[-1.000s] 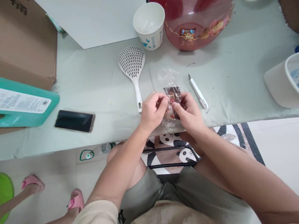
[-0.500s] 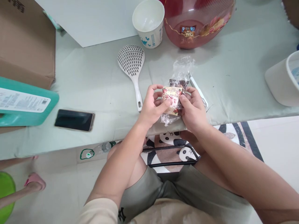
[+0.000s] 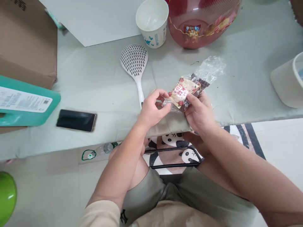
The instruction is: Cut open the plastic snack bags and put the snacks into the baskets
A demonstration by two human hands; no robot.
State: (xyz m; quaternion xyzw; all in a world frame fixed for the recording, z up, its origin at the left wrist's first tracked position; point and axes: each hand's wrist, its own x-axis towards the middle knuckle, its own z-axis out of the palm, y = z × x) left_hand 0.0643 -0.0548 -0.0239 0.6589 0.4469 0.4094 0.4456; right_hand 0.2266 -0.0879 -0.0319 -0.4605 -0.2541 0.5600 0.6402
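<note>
My right hand is closed on a cream snack packet with red print, its thumb lying across the front. Behind it shows a dark brown packet. Clear crinkled plastic surrounds both and sticks out at the upper right. My left hand is at the lower left end of this bundle. Its fingers are curled, with a gap between thumb and forefinger, and the fingertips are at the edge of the plastic. Just left of that hand lies a white slotted skimmer, its handle end partly covered.
A paper cup and a red translucent bowl with a small packet stand at the back. A phone, a green jug and a cardboard box are at left. A white container stands far right.
The packets have swung clockwise and up to the right in my right hand. My left thumb has come off the cream packet's face. The white cutter-like tool beside my right hand is now mostly hidden.
</note>
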